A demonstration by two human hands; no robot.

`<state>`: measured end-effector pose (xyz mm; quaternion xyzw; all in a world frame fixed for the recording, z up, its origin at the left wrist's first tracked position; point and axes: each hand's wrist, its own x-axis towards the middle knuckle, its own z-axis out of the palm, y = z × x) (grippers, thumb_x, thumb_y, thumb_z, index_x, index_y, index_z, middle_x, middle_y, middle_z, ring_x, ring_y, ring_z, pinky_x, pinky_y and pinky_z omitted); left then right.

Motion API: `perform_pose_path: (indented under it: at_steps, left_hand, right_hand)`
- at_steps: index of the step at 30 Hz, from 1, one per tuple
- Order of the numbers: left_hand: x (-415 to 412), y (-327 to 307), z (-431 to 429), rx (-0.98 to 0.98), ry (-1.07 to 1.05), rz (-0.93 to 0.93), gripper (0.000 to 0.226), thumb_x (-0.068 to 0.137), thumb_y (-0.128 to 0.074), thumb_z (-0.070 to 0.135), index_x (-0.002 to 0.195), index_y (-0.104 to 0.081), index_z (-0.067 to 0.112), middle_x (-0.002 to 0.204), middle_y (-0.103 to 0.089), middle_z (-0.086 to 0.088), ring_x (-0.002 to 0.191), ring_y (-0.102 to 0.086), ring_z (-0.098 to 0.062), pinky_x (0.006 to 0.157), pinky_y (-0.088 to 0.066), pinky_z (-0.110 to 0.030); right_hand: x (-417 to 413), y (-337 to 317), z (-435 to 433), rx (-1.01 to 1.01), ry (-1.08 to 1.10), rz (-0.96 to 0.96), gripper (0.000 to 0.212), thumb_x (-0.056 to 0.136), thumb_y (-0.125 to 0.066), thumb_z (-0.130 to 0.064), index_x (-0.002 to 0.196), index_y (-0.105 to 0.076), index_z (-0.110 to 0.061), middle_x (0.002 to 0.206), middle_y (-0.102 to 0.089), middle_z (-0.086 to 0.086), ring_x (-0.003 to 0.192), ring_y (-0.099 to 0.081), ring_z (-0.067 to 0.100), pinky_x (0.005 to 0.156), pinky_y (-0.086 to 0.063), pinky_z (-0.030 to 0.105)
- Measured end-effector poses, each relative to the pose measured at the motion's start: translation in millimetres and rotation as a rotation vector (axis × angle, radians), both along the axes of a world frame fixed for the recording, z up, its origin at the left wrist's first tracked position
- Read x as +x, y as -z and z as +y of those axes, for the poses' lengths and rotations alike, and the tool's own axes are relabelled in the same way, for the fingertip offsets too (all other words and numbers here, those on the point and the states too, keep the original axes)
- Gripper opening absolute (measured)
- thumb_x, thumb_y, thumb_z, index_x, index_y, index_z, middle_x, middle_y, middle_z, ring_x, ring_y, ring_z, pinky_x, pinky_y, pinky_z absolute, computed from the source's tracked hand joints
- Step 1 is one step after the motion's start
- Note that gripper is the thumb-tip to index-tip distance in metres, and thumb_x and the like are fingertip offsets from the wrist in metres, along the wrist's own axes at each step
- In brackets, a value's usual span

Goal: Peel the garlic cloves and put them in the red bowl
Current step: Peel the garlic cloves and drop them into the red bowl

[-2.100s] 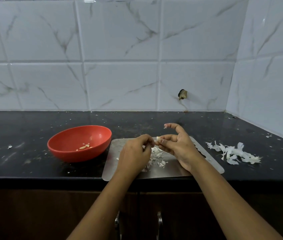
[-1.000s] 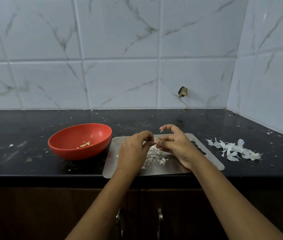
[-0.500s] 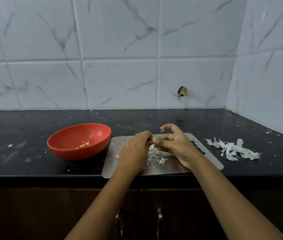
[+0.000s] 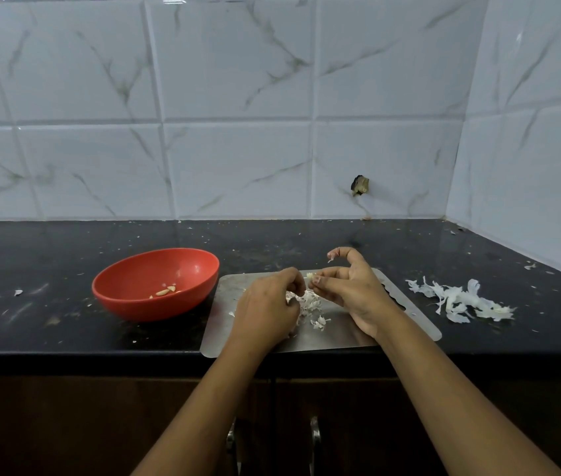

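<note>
Counter (image 4: 66, 338): bowl (image 4: 117, 304) left of your board (image 4: 340, 334), peels (image 4: 457, 300) right. Your right hand (image 4: 354, 293) pinches a clove (image 4: 310, 276); left hand (image 4: 267, 307) curled, grip unclear.

Dim and cool throughout, with a bluish cast over the white marble-look wall tiles (image 4: 237, 80). Lit softly from above, with only faint sheen streaks near the top edge and on the right-hand wall. Glossy on the black worktop (image 4: 66, 242), with a pale reflection of the tiles along its back. One small bright speck inside the red bowl (image 4: 141, 309), soft shadow beneath it. Diffuse dark patch under the right hand (image 4: 354, 290) on the steel cutting board (image 4: 340, 334). Nearly black down at the cabinet doors (image 4: 66, 424). Bowed toward the edges by the wide lens, seen in curved tile joints. Fairly sharp mid-frame, slightly soft on the pinched garlic clove (image 4: 311, 276).
</note>
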<state>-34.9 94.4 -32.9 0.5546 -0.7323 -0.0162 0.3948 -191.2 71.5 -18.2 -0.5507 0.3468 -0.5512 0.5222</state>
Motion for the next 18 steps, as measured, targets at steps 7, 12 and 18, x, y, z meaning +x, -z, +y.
perform_pose_path:
  at_steps: [7,12,18]
  left_hand:
    - [0.5,1.8,-6.2,-0.024,-0.012,0.063,0.020,0.092,-0.051,0.015,0.094,-0.069,0.023,0.088,-0.072,0.006,0.077,-0.064,-0.016,0.069,-0.050,-0.034]
    - [0.3,0.3,-6.8,-0.045,0.006,0.031,0.018,0.095,-0.053,0.029,0.091,-0.069,0.020,0.079,-0.070,0.003,0.071,-0.062,-0.018,0.066,-0.050,-0.041]
    - [1.1,3.4,-6.4,-0.100,-0.028,0.050,0.017,0.093,-0.056,0.021,0.090,-0.072,0.016,0.075,-0.070,-0.002,0.071,-0.062,-0.023,0.065,-0.050,-0.043]
  right_hand:
    - [1.6,0.3,2.3,-0.089,0.020,0.120,0.037,0.084,-0.068,0.005,0.110,-0.047,-0.012,0.080,-0.071,0.010,0.076,-0.066,0.018,0.068,-0.055,0.026]
    - [2.0,-0.3,4.4,-0.182,0.044,0.193,0.042,0.081,-0.073,0.003,0.109,-0.046,-0.012,0.080,-0.073,0.008,0.075,-0.069,0.016,0.070,-0.055,0.023]
    - [7.2,2.6,5.0,-0.320,0.148,0.392,0.034,0.083,-0.073,-0.002,0.099,-0.046,-0.016,0.081,-0.074,0.008,0.072,-0.073,0.017,0.074,-0.061,0.032]
